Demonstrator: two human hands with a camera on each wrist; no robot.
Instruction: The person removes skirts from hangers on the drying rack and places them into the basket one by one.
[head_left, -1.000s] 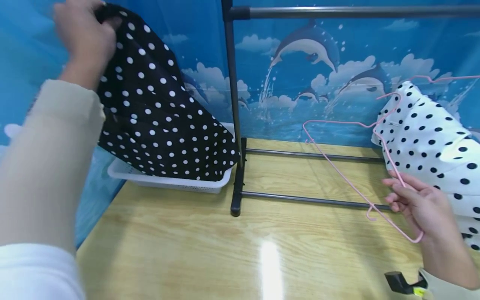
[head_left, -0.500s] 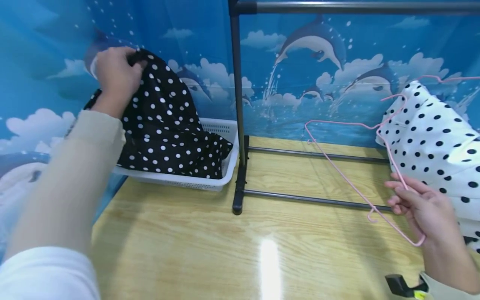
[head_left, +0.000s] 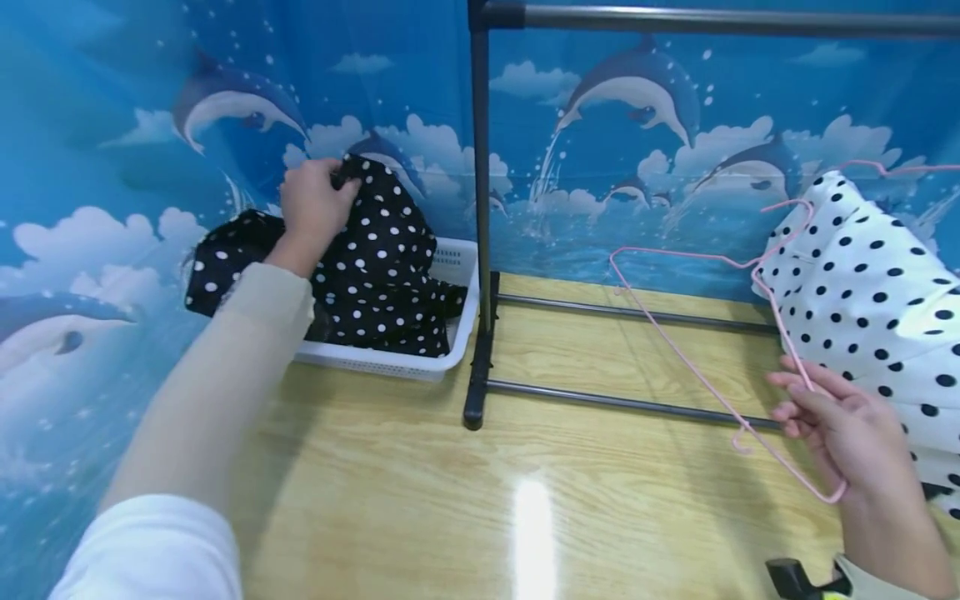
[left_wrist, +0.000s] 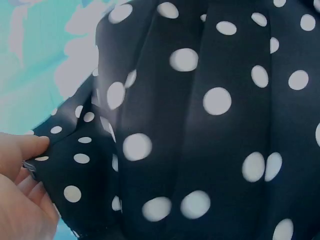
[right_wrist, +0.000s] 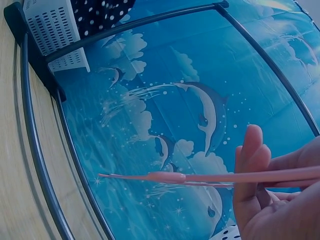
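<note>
My left hand [head_left: 318, 204] pinches the top edge of a black garment with white polka dots [head_left: 386, 250], whose exact kind the folds hide. Part of the garment lies in a white plastic basket [head_left: 375, 360]; another part hangs over the basket's left side. In the left wrist view, thumb and fingers grip a corner of the dotted cloth. At the right, my right hand [head_left: 855, 425] holds a thin pink clothes hanger [right_wrist: 210, 177] by one end, its hook pointing away from me. Behind that hand is a white cloth with black dots [head_left: 877, 292].
A dark metal clothes rack [head_left: 482, 167] stands between basket and hanger, its top bar running right and its lower bars [head_left: 630, 400] near the wood-look surface [head_left: 390, 500]. Another pink hanger [head_left: 918, 168] shows at the right edge. A blue dolphin-print curtain [head_left: 570, 192] hangs behind.
My left hand has moved down and right with the black garment, which has sunk and bunched into the basket. The right hand and its hanger have stayed nearly still.
</note>
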